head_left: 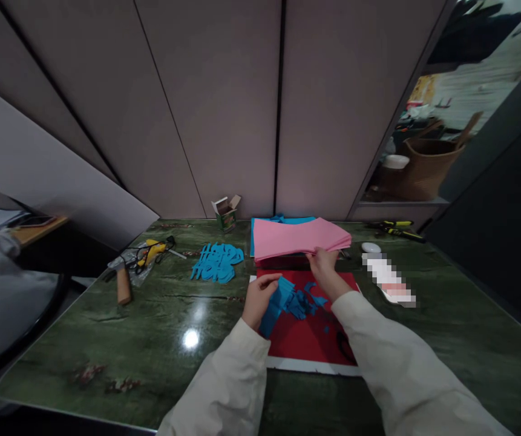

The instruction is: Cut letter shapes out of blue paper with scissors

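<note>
My left hand (260, 298) pinches blue paper cutouts (279, 304) over a red sheet (314, 339); my right hand (324, 265) pinches the front edge of a pink paper stack (300, 237).

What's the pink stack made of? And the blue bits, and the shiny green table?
The pink stack looks like matte craft paper or thin foam; its edges bend and fan apart. The blue cut pieces in the left hand look like the same matte sheet, though I can't tell which. The green table looks glossy, maybe polished stone or laminate: a light spot reflects off it.
</note>
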The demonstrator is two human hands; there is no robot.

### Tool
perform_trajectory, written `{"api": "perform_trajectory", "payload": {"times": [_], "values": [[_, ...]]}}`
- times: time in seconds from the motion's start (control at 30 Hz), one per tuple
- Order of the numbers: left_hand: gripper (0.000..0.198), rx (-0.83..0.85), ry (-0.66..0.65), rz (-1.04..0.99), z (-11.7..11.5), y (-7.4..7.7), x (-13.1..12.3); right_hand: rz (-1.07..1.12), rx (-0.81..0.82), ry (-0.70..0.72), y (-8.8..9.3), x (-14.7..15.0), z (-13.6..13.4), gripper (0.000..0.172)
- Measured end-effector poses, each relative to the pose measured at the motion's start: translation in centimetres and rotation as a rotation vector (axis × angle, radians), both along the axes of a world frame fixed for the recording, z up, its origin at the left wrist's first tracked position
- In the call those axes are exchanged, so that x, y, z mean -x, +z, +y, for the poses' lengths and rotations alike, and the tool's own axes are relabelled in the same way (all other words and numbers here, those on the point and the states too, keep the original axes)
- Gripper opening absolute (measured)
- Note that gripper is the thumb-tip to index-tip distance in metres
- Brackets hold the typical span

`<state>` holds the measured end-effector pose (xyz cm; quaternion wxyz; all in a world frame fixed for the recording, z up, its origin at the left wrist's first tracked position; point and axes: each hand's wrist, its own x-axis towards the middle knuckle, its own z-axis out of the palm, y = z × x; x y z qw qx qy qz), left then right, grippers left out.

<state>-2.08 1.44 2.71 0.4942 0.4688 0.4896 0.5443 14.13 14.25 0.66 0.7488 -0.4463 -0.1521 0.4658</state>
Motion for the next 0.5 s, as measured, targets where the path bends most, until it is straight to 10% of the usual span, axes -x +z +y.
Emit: {"api": "perform_trajectory", "payload": {"times": [0.5], "values": [[0.026,-0.012,-0.012,0.002,0.2,-0.7,0.1,-0.058,0.09,-0.035,-2.5,2.6,3.4,0.027]]}}
